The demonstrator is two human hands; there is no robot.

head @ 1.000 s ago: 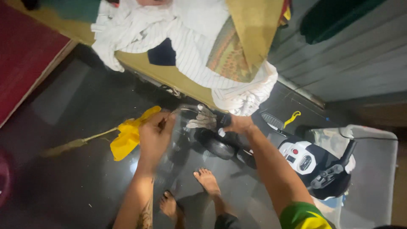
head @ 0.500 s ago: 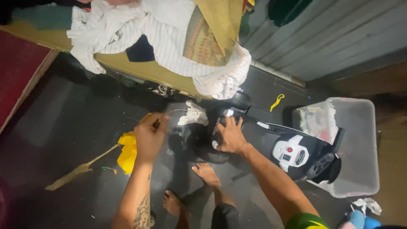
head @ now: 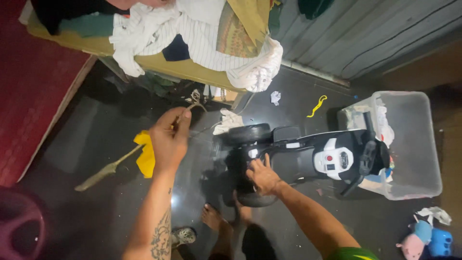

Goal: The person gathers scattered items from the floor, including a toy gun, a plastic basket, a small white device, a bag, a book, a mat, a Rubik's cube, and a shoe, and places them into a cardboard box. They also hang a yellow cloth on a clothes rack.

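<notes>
A dark glossy floor [head: 96,202] fills the frame. At lower centre, bare feet [head: 214,219] stand by the right hand [head: 262,175], whose fingers spread flat on the black and white ride-on toy car [head: 308,156] lying at centre. Left of it, the left hand [head: 168,139] pinches a thin wire-like stem [head: 195,107], with a yellow cloth [head: 145,154] beside it. At right sits a clear plastic bin [head: 414,144]. Along the top, clothes [head: 202,33] are heaped on a bed.
</notes>
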